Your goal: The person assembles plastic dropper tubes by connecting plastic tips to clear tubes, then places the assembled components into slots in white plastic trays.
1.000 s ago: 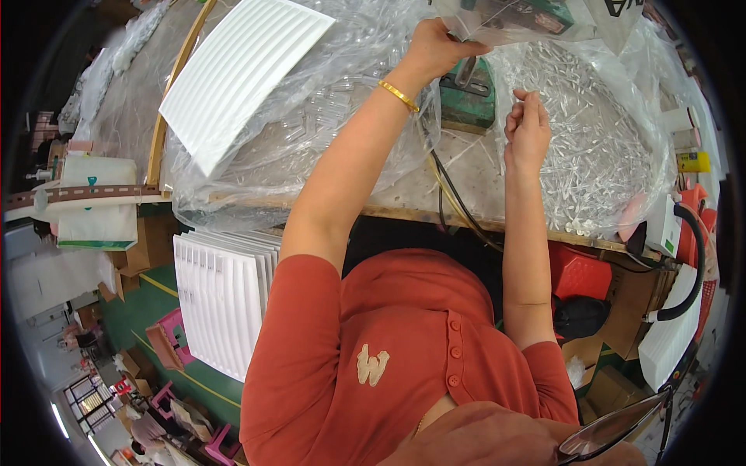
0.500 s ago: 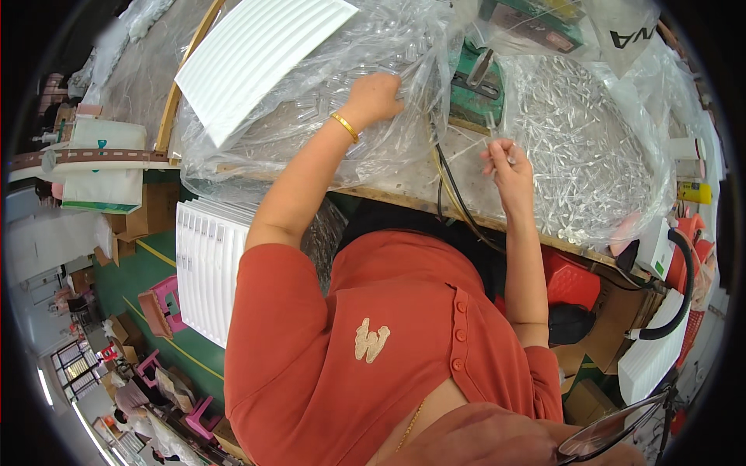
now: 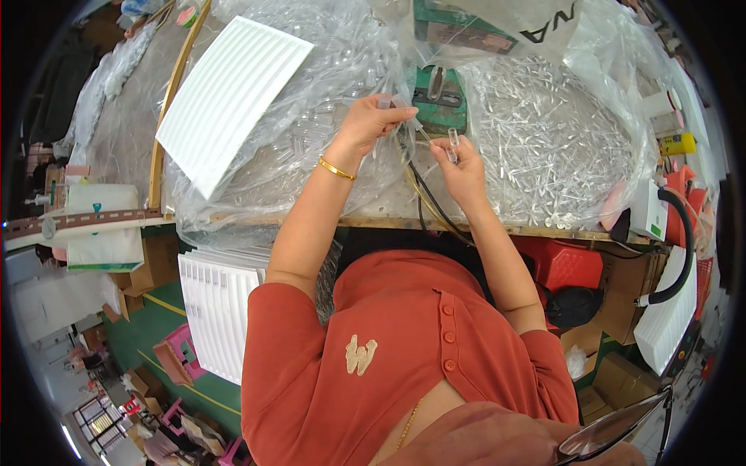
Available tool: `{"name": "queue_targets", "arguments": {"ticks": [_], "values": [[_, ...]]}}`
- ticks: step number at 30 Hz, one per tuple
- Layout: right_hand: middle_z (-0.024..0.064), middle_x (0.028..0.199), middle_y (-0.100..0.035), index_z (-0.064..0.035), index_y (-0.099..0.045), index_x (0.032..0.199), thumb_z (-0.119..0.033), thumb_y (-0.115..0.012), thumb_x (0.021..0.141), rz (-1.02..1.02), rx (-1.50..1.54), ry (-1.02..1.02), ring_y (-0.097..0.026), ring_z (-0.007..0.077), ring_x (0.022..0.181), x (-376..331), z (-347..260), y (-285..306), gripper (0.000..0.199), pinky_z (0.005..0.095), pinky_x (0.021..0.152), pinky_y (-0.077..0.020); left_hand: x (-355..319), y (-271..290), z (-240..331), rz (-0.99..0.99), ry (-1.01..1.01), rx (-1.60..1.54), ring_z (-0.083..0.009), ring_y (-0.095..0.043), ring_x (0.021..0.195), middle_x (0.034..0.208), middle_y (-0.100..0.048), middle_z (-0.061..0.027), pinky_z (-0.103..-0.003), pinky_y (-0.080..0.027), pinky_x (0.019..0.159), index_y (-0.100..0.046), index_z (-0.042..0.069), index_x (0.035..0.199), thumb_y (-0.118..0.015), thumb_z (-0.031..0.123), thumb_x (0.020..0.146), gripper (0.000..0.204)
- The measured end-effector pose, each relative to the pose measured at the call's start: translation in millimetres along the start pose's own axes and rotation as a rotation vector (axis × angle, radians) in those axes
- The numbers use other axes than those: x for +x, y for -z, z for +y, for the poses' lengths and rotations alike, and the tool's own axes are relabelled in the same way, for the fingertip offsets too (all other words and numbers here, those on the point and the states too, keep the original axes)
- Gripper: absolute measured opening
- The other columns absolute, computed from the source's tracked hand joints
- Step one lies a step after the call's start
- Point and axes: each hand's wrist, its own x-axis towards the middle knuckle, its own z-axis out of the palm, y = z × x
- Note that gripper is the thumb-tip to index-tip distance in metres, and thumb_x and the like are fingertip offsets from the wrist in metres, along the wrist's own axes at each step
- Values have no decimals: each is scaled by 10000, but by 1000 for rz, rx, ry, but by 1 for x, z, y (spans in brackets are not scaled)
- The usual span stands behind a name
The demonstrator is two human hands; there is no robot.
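Note:
My left hand [image 3: 374,119], with a gold bangle at the wrist, pinches a small clear plastic tube with a thin clear stem above the workbench. My right hand [image 3: 461,160] holds another small clear tube upright between thumb and fingers, close beside the left hand. Both hands meet just in front of a green metal fixture [image 3: 438,101] with black cables running down from it. A heap of clear plastic tubes [image 3: 544,147] lies in a plastic bag to the right. More clear parts lie in the plastic sheeting [image 3: 303,140] to the left.
A white ribbed tray [image 3: 229,97] rests on the plastic at the left. A stack of similar white trays [image 3: 217,311] stands below the bench edge. A red stool [image 3: 563,264], cardboard boxes and a black hose [image 3: 676,248] are at the right.
My left hand has come back from the far plastic toward the fixture and now holds a clear piece. Both hands have drawn together in front of the green fixture.

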Motion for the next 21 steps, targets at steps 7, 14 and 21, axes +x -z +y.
{"name": "queue_targets", "arguments": {"ticks": [7,14,21], "values": [[28,685,-537,-7,-621,812,-109,-641,754,136,148,-80,-493,102,605,21,-8,1,119,237,560,-398,13,-42,10,-51,-57,115,-45,-381,476,572,-495,22,-187,-258,425,-585,32,679,-726,126,675,170],[11,661,-578,6,-588,774,-130,-678,741,241,271,-79,-514,74,608,92,-23,-8,166,203,560,-407,61,-45,39,191,-578,197,-86,-492,579,703,-589,-19,-224,-383,518,-624,21,806,-701,111,679,173],[98,755,-606,6,-595,844,-305,-678,734,263,-5,-48,-560,165,701,91,8,-6,340,286,649,-447,70,-28,15,104,-714,408,-117,-564,685,776,-619,-44,-255,-454,599,-644,18,799,-747,163,646,235]]}}
